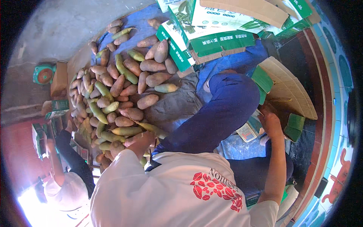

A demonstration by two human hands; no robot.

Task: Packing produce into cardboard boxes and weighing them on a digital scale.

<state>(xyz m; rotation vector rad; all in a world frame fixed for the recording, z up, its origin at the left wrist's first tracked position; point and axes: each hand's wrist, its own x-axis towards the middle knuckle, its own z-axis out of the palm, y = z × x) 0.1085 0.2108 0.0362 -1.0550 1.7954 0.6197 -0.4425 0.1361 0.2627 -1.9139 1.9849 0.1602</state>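
My left hand (143,140) is at the near edge of a pile of root vegetables, a mix of green and reddish-brown radishes (116,85). It is low beside my knee, and its fingers are hidden, so any hold is unclear. On the right, my right hand (270,120) is at the near rim of an open cardboard carton (293,89) with green flaps, fingers bent over the edge. A scale with a light keypad (247,132) sits beside that carton, between my legs. What lies deep in the carton is mostly in shadow.
Several green and white cartons (223,41) are stacked at the far side. A blue tarp (136,23) lies beneath the radishes. At the left, another person (68,189) sits near a second scale (84,153). A green fan-like device (44,73) stands by the wall. A tiled ledge (328,83) runs along the right.
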